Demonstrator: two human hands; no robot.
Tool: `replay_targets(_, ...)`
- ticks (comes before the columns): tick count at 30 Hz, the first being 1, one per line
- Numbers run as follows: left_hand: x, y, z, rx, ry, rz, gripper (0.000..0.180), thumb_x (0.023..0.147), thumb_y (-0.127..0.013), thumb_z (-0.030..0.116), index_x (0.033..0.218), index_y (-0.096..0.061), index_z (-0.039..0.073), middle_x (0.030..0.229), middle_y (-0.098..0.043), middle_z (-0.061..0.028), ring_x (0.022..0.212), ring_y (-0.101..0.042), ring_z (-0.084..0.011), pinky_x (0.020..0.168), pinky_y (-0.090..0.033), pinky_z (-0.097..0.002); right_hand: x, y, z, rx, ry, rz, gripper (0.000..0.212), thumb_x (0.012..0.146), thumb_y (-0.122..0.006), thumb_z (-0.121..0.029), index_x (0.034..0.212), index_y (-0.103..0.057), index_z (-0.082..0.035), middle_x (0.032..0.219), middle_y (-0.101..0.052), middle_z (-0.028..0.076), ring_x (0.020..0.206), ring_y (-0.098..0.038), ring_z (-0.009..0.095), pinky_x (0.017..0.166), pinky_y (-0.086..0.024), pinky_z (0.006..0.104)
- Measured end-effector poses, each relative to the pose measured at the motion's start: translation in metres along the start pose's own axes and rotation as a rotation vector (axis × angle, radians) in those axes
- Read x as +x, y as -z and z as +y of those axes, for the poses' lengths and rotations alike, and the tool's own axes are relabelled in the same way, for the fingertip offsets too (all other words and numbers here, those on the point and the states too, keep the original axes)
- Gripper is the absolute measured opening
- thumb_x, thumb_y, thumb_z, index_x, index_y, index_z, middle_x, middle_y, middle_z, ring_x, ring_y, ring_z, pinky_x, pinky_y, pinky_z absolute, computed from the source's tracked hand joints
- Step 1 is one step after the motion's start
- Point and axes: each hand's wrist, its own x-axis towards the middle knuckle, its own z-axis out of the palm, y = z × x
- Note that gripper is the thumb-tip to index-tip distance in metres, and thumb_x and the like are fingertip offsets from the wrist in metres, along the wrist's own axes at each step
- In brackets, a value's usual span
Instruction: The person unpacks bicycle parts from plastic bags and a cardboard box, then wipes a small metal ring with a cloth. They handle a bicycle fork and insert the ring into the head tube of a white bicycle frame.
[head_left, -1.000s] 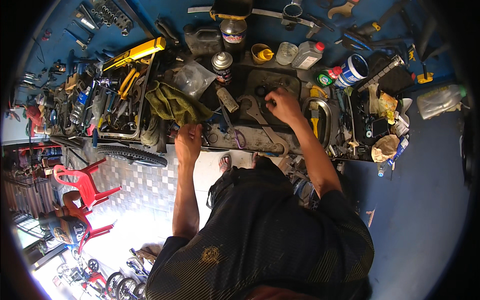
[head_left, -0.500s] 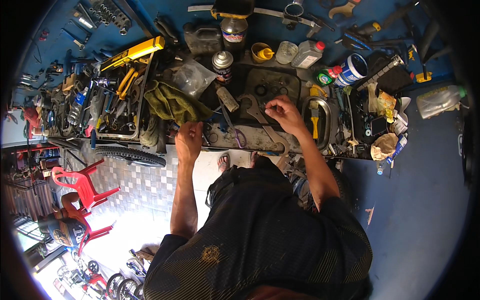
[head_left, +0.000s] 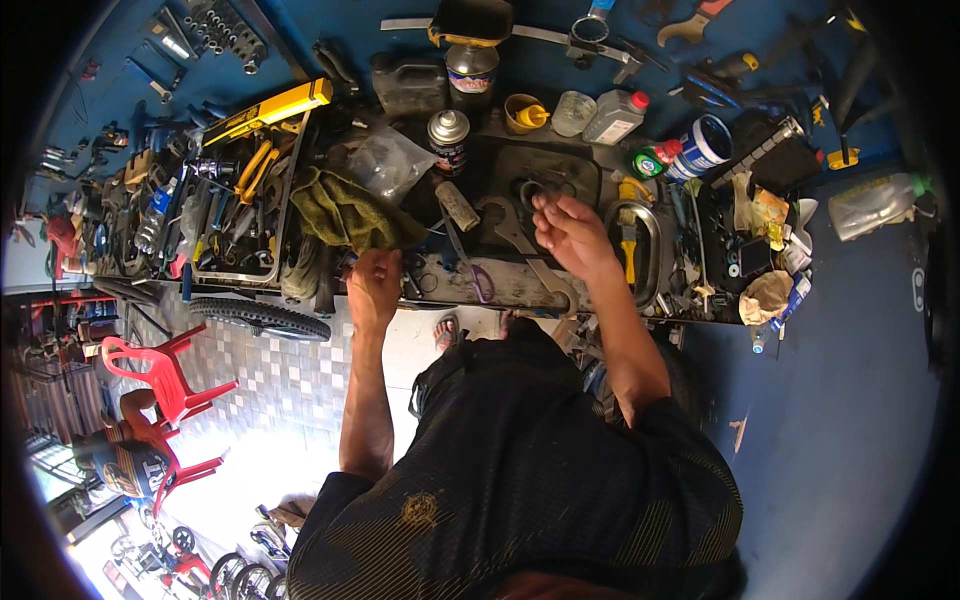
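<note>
My left hand (head_left: 374,292) is closed above the front edge of the bench, beside a green cloth (head_left: 350,212). Whatever its curled fingers hold, if anything, is hidden. Over the dark tray (head_left: 590,160), my right hand (head_left: 574,238) has its fingers pinched together, with a small dark ring (head_left: 528,190) at the fingertips. Other small round parts lie in the tray beyond. Below that hand lies a large flat wrench (head_left: 530,255), slanting toward the bench edge. Scissors with purple handles (head_left: 480,280) rest between my hands, near a dirty cylindrical piece (head_left: 457,205).
A spray can (head_left: 448,140), a grey bottle with a red cap (head_left: 616,116) and a white-blue tub (head_left: 702,145) stand behind. Hand tools crowd a tray (head_left: 240,275) on the left. A yellow brush (head_left: 629,245) lies right. A red chair (head_left: 165,375) and a person are at lower left.
My right hand has come slightly nearer and turned, with the dark ring now at its fingertips. My left hand has shifted only a little, nearer to me. The view has moved slightly.
</note>
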Motion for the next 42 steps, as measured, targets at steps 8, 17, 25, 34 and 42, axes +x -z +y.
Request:
replay_targets(8,0.003,0.005,0.013,0.048,-0.019,-0.043,0.021,0.092,-0.071,0.020,0.087,-0.071,-0.001,0.076,-0.070,-0.0158,0.066,-0.071,-0.0269,0.060,-0.053,-0.0357,0.132,0.075,0.009,-1.674,0.337,0.234,0.023,0.093,-0.064,-0.017,0.114,-0.072,-0.014,0.106,-0.064,0.009,0.097,-0.067,0.027,0.083,-0.055,0.0373)
replay_targets(17,0.027,0.002,0.010,0.268,0.025,0.019,0.036,0.092,-0.071,0.036,0.082,-0.073,0.001,0.078,-0.070,-0.0193,0.075,-0.069,-0.0402,0.066,-0.053,-0.0462,0.039,0.073,-0.035,-1.691,0.234,0.291,0.022,0.089,-0.067,-0.018,0.110,-0.072,-0.014,0.100,-0.069,0.012,0.092,-0.069,0.032,0.080,-0.055,0.0428)
replay_targets(25,0.078,-0.014,0.011,0.500,0.282,-0.073,0.061,0.088,-0.066,0.059,0.088,-0.073,-0.002,0.089,-0.070,-0.0281,0.091,-0.068,-0.0470,0.078,-0.055,-0.0508,-0.033,0.071,-0.002,-1.836,0.033,0.397,0.017,0.085,-0.075,-0.025,0.098,-0.074,-0.013,0.095,-0.067,0.007,0.091,-0.069,0.030,0.078,-0.056,0.0439)
replay_targets(34,0.079,0.005,-0.034,0.096,0.182,-0.014,0.053,0.091,-0.068,0.048,0.084,-0.066,-0.005,0.062,-0.057,-0.0204,0.056,-0.055,-0.0307,0.060,-0.044,-0.0437,-0.030,0.085,0.007,-1.846,0.079,0.349,0.013,0.083,-0.075,-0.022,0.092,-0.075,-0.014,0.100,-0.065,0.007,0.101,-0.064,0.029,0.083,-0.054,0.0446)
replay_targets(42,0.074,0.065,-0.080,0.321,0.268,0.229,0.065,0.101,-0.046,0.053,0.092,-0.071,-0.006,0.077,-0.068,-0.0253,0.068,-0.065,-0.0392,0.064,-0.049,-0.0489,-0.031,0.066,0.004,-1.852,0.218,0.552,0.015,0.081,-0.071,-0.016,0.096,-0.074,-0.011,0.101,-0.064,0.009,0.096,-0.066,0.030,0.082,-0.055,0.0454)
